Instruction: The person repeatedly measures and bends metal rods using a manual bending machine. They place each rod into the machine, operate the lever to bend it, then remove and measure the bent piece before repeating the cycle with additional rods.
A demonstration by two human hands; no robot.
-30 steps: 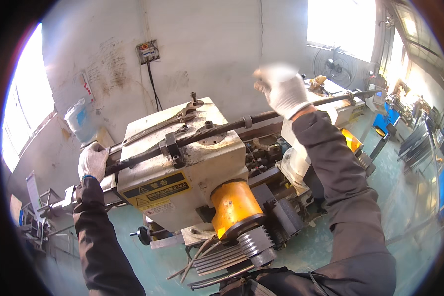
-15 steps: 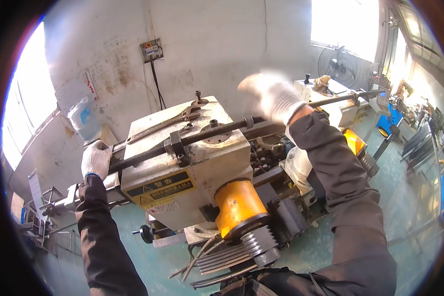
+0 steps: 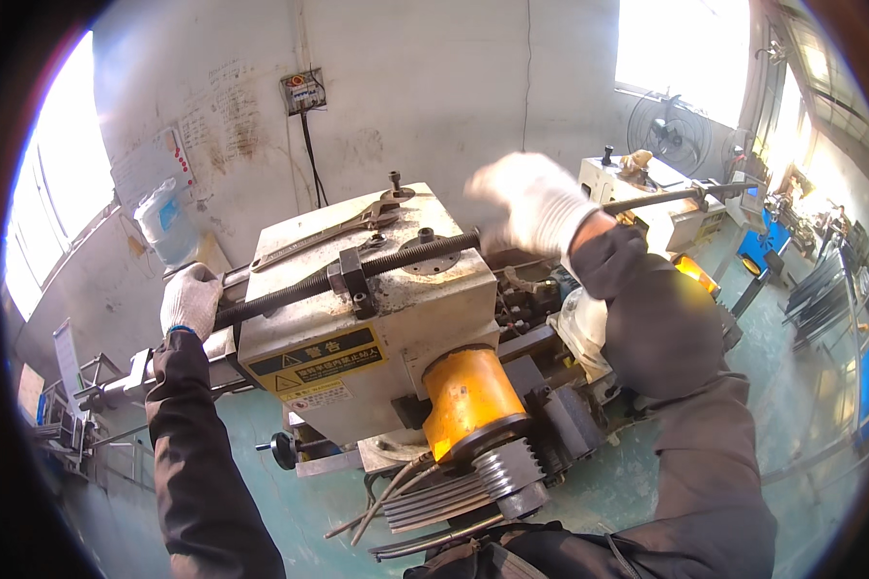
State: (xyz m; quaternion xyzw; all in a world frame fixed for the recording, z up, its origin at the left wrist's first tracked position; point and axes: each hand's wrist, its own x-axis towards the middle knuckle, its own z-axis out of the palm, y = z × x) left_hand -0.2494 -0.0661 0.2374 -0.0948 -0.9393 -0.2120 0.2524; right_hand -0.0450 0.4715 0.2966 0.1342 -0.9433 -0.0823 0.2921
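The rod [image 3: 415,254] is found passed through the block [image 3: 348,278], above the machine [image 3: 357,362]. The left hand [image 3: 191,299] is curled by its left end; the right hand [image 3: 539,205] is blurred. Grasp by either, and work remaining, cannot be told.

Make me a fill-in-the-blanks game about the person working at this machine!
1. The left hand wears a white ____.
2. The hand nearer the fan is the person's ____ one.
3. The wrench lies on ____ of the machine, behind the rod.
4. Bright light comes through the ____ above the fan.

Missing words: glove; right; top; window.
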